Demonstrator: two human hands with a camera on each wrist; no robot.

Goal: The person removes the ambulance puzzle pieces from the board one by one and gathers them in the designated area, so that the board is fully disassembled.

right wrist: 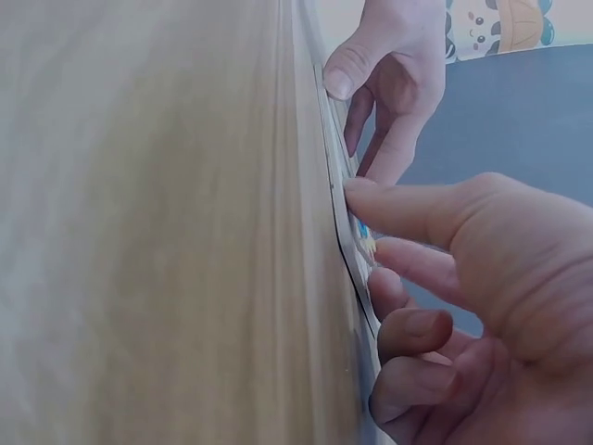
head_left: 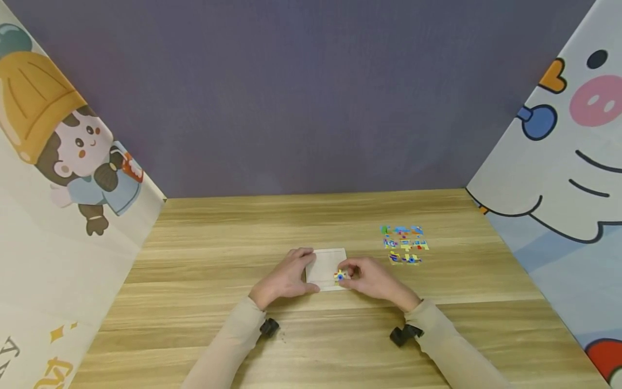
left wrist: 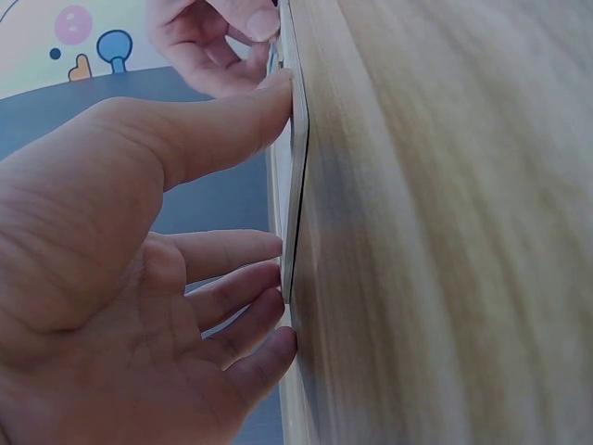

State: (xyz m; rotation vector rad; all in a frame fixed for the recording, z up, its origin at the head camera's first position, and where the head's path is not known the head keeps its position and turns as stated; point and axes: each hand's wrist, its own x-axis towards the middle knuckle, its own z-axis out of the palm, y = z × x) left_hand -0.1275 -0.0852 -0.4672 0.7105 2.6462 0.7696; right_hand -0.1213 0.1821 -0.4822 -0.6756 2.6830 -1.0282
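A shallow pale puzzle tray (head_left: 324, 265) lies on the wooden table in front of me. My left hand (head_left: 288, 274) holds it at its left side, thumb at the near edge and fingers at the far left corner. In the left wrist view the thumb (left wrist: 236, 120) presses on the tray's rim (left wrist: 295, 185). My right hand (head_left: 371, 278) pinches a small yellow and blue jigsaw piece (head_left: 339, 276) between thumb and index finger, over the tray's near right corner. In the right wrist view that piece (right wrist: 365, 234) shows low against the tray, partly hidden by the fingers.
Several colourful jigsaw pieces (head_left: 404, 244) lie in rows on the table (head_left: 218, 254), to the right of the tray and farther back. A dark wall panel (head_left: 311, 108) rises behind the table. Side walls with cartoon prints (head_left: 87, 156) stand left and right.
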